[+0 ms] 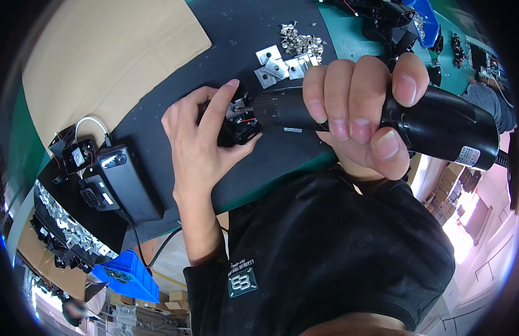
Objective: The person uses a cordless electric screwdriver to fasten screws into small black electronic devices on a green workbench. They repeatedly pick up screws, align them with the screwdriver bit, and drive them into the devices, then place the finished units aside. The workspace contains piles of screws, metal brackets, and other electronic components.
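Silvery square plates (276, 68), drilled through, overlap beside a heap of shiny metal fasteners (298, 43) towards the tabletop's (265, 159) far side, partly screened by the electric screwdriver (441, 120). A flat tan cardboard sheet (114, 50) covers the left; nearer its left corner lies a black box-shaped device (133, 176) with a white cable (92, 120). The black plastic housing (245, 135), red wire inside, sits between the hands near the near edge: the left hand (193, 131) pinches it between thumb and fingers, the right hand (360, 106) wraps the smooth, tapering screwdriver, bit towards the housing.
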{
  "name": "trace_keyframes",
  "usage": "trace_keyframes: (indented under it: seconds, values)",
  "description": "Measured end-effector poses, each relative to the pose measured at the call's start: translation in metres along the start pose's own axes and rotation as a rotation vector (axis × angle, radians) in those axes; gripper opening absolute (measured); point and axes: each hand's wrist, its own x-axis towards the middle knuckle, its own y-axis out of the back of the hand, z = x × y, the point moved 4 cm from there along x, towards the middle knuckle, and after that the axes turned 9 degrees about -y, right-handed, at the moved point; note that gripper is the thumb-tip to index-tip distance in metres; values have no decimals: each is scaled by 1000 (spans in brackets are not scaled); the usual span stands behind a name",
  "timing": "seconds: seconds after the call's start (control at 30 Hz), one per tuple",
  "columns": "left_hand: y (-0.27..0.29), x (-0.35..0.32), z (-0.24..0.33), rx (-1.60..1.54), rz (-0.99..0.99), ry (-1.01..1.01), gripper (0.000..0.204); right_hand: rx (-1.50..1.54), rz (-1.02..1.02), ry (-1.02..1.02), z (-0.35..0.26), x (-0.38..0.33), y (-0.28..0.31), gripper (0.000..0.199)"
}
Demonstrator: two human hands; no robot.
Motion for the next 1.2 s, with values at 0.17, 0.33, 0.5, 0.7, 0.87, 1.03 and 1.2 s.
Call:
trace_keyframes:
  seconds: [0.17, 0.33, 0.5, 0.7, 0.87, 1.03, 1.2]
  values:
    - [1, 2, 0, -3, -11, 0, 81, 4, 35, -4, 0, 3, -4, 31]
    - [0, 2, -1, -50, 4, 21, 76, -48, -96, 84, 7, 8, -5, 32]
    - [1, 4, 1, -67, 30, 18, 74, -53, -193, 135, 10, 14, -8, 36]
    - [8, 2, 4, -33, 13, 3, 72, 85, -68, 101, -11, 4, -9, 34]
    - [38, 14, 5, 169, -46, 56, 78, 132, 78, 179, -48, -11, 18, 35]
    - [106, 17, -43, 284, 202, 377, 67, -17, 270, 193, -53, -31, 51, 36]
    - [142, 13, -105, 888, -40, 428, 73, 20, 329, 159, -52, -51, 73, 38]
